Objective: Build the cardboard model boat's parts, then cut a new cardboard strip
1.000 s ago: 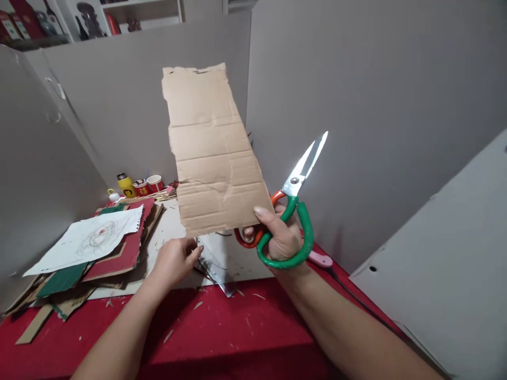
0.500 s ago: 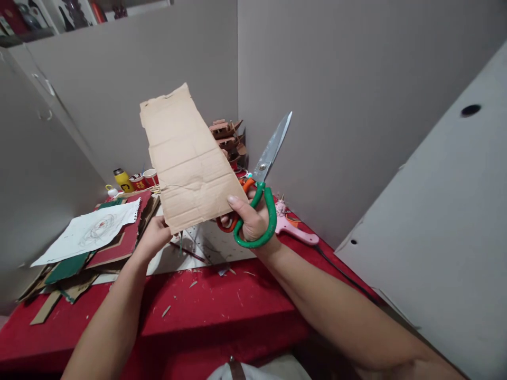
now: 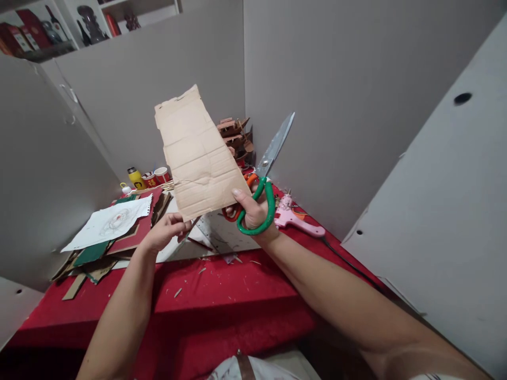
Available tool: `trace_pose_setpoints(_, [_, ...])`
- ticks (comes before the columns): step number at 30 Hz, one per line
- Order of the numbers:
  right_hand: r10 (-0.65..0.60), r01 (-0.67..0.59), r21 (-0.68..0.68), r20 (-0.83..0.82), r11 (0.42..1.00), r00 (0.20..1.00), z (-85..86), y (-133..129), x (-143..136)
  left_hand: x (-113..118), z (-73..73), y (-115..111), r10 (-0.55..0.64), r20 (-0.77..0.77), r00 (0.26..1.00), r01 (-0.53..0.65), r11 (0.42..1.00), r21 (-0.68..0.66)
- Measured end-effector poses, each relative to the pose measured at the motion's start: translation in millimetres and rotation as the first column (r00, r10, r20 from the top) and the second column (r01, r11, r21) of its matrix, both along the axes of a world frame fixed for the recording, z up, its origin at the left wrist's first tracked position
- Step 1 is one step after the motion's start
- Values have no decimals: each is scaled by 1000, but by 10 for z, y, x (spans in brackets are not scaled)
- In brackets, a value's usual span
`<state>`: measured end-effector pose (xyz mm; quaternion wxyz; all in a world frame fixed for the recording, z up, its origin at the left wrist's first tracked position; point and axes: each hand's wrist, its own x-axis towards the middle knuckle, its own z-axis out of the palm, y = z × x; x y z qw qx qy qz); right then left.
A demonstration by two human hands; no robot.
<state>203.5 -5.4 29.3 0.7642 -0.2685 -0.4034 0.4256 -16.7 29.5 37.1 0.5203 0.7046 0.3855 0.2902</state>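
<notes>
My right hand grips a pair of large scissors with green and orange handles, blades together and pointing up to the right. The same hand pinches the lower right corner of a tan cardboard piece, its thumb on the front face. Creases cross the raised cardboard, and its top edge is torn. My left hand is just below the cardboard's lower left corner, fingers loosely bent and apart, with no held thing visible. Some of its fingertips are hard to make out.
A pink glue gun with a black cord lies on the red cloth at right. Stacked cardboard and a drawing lie at left. Behind stand a yellow bottle, paper cups and brown model boats. Scraps dot the cloth.
The view has shifted, so the whole scene sits farther right. My left hand's fingers have loosened at the cardboard's lower left corner; my right hand still holds the cardboard and scissors.
</notes>
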Motion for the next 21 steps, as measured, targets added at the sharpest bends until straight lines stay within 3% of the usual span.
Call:
trace_pose_setpoints(6, [-41, 40, 56, 26, 998, 999, 6, -7, 12, -417, 144, -825, -258, -239, 936, 215, 957, -192])
trace_pose_setpoints(7, [-51, 48, 66, 40, 997, 998, -8, -10, 6, -454, 148, -936, -239, -274, 931, 201, 966, -160])
trace_pose_setpoints(9, [-82, 78, 55, 73, 995, 994, -48, -21, -12, -423, 102, -1081, -93, -295, 951, 92, 996, -18])
trace_pose_setpoints(11, [-122, 121, 19, 107, 992, 987, -87, -42, -34, -263, -22, -1128, 57, -265, 963, 10, 970, 244])
trace_pose_setpoints(12, [-146, 146, 8, 130, 989, 981, -100, -54, -45, -155, -106, -1121, 50, -275, 960, 56, 930, 364])
trace_pose_setpoints(14, [-191, 193, 7, 190, 981, 963, -113, -80, -68, 54, -289, -1070, -44, -384, 922, 256, 814, 521])
trace_pose_setpoints(16, [-181, 188, -4, 240, 982, 954, -114, -99, -88, 181, -455, -1006, -37, -490, 871, 369, 709, 602])
trace_pose_setpoints(17, [-159, 168, -17, 252, 986, 955, -116, -104, -97, 199, -522, -982, -15, -528, 849, 394, 684, 614])
trace_pose_setpoints(21, [-94, 100, -19, 211, 995, 973, -166, -96, -120, -21, -680, -972, 75, -528, 846, 325, 711, 623])
